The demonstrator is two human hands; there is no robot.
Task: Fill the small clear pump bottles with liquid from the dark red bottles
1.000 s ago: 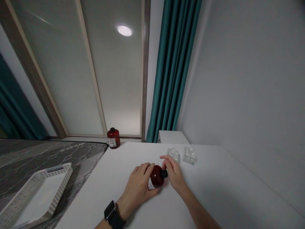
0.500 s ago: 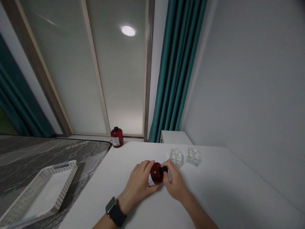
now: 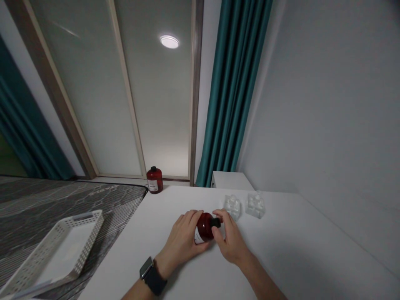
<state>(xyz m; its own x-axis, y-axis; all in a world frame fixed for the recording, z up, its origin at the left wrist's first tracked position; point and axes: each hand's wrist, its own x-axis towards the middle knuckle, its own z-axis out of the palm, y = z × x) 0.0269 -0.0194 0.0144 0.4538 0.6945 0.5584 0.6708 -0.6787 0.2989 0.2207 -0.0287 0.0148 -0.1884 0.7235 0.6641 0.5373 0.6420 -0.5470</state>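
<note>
A small dark red bottle (image 3: 205, 226) with a black cap and a white label stands on the white table (image 3: 281, 250). My left hand (image 3: 183, 243), with a black watch on its wrist, is wrapped round the bottle's body. My right hand (image 3: 228, 239) pinches the black cap with thumb and fingers. Just behind the hands sit two clear glass pieces, one (image 3: 233, 206) close to my right fingers and the other (image 3: 255, 204) further right.
A second red bottle (image 3: 155, 180) stands by the window sill beyond the table's far left corner. A white perforated tray (image 3: 56, 254) lies on a grey marbled surface at the left. A teal curtain (image 3: 233, 91) and a small white cabinet (image 3: 231, 180) are behind the table.
My right hand has come from open beside the cap to closed on it. The view has shifted slightly; the left hand keeps its hold on the bottle.
</note>
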